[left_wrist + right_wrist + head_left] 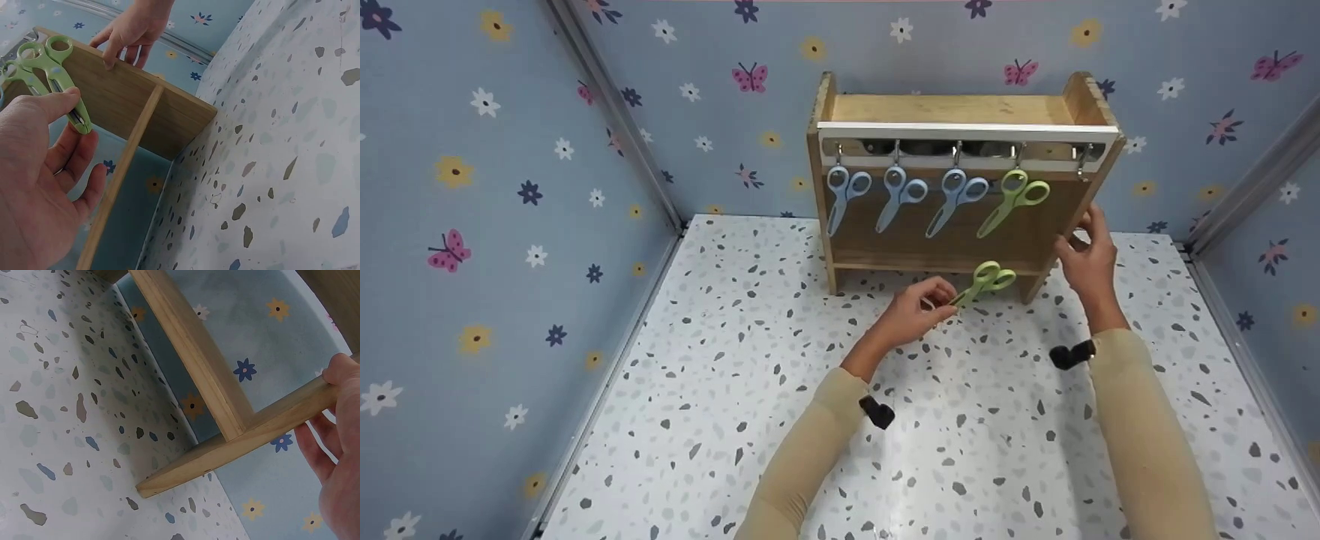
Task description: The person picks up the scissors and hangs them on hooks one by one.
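Note:
My left hand [913, 313] pinches green scissors [61, 79] by the blade end between thumb and fingers, handle loops pointing up and away, in front of the wooden rack's lower shelf. With thumb and fingers around its edge, my right hand [1089, 255] grips the right side panel of the wooden rack [191, 461]. From hooks along the rack's white front rail [960, 135] hang three blue scissors [895, 199] and one green pair [1012, 202]. The hook at the far right [1082, 161] bears no scissors.
The rack stands at the back of a speckled white tabletop [720, 360]. Blue flowered panels [510, 285] close in the back and both sides, with metal strips [615, 112] at the corners. Each wrist wears a small black camera [877, 412].

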Motion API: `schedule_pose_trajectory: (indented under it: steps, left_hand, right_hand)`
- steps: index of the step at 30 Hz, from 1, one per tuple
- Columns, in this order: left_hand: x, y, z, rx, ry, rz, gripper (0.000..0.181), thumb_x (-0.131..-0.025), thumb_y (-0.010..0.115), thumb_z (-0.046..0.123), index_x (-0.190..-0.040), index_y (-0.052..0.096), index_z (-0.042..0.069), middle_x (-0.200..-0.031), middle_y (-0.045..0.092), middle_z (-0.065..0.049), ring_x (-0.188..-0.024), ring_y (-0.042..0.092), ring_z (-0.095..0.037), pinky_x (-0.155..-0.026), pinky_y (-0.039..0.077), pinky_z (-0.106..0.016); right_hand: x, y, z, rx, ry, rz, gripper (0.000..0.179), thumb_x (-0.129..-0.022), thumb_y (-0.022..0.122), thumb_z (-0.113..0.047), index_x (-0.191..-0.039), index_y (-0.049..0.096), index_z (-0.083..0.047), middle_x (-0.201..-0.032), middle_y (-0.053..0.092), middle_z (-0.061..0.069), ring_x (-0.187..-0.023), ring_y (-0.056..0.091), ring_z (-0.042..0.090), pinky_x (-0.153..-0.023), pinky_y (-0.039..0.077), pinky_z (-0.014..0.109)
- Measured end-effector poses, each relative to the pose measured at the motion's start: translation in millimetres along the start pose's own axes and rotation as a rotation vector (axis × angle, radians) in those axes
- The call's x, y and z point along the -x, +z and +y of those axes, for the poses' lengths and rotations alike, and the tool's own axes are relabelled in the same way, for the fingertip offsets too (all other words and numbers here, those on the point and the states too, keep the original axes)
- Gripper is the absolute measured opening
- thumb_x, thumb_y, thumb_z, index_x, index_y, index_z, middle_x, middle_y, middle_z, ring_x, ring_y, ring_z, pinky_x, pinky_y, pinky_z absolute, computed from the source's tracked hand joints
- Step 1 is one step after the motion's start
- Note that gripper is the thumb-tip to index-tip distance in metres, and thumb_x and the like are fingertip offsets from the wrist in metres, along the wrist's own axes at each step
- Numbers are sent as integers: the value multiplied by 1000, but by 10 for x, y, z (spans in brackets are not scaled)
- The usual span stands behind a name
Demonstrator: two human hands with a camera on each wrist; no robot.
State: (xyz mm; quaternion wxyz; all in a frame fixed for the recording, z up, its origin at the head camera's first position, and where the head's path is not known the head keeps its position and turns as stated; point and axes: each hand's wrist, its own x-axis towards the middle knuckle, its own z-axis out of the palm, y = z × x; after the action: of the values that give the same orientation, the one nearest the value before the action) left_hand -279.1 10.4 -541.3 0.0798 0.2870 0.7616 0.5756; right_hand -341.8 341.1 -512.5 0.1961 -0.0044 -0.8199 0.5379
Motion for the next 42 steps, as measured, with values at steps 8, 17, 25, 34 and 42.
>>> schedule_pose_trajectory:
  steps: [8,17,25,34,42]
  left_hand:
    - [-77,4,76,-3,2,16,22,-111,72,18,-129,71,5,-121,76,-18,-101,65,-5,-96,58,-34]
    - [-144,10,152,2,16,3,21,-111,73,17,-127,71,4,-120,77,-20,-99,68,-11,-91,58,-26]
    - [-215,33,206,17,49,-9,22,-111,72,13,-129,70,1,-120,76,-22,-94,64,-5,-87,55,-20]
    - [-272,69,276,59,60,-10,22,-111,71,12,-129,69,0,-119,76,-24,-91,64,-5,-84,55,-19]
    - [-349,93,377,79,89,20,22,-111,71,13,-129,68,0,-116,76,-25,-89,65,-4,-82,55,-19]
  right_hand:
    - [-4,-2,-23,-13,11,-4,78,-107,58,-3,-176,39,-33,-161,58,15,-155,56,31,-132,46,55]
    - [8,-14,-36,-4,1,-5,78,-106,59,-4,-174,41,-37,-161,59,14,-152,57,29,-130,48,55]
    - [-2,-18,-39,14,15,-3,78,-106,58,-4,-174,40,-37,-163,57,14,-155,55,29,-131,47,54]
    - [3,-18,-16,-16,9,-17,75,-108,58,-5,-175,39,-34,-163,56,16,-155,59,39,-128,50,57]
    - [-3,-12,-20,-23,15,-4,75,-108,56,-1,-175,40,-30,-160,57,16,-155,57,34,-131,47,55]
